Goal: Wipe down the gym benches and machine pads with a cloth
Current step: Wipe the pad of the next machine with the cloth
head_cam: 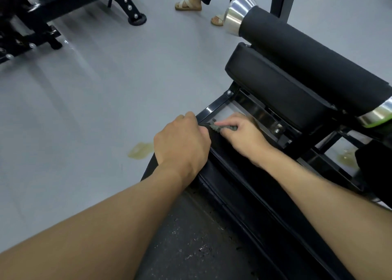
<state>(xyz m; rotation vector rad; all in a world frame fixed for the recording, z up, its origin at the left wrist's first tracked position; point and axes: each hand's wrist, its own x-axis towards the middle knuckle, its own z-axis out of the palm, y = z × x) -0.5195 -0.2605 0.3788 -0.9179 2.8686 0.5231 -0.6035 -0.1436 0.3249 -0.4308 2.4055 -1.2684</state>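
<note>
Right hand (240, 134) pinches grey cloth (220, 128) on bench pad (231, 171); left hand (182, 140) grips the pad's end

— Any brand, label or number to read here?

— None. The bench pad (239, 178), the thick pad (275, 84) above its far end and the foam roller (307, 52) are plain black.

— The metal parts?

— The chrome end cap (237, 12) carries only reflections. If the frame bolt (229, 92) has a marking, it is too small to tell. The cloth (220, 128) has no legible tag.
</note>
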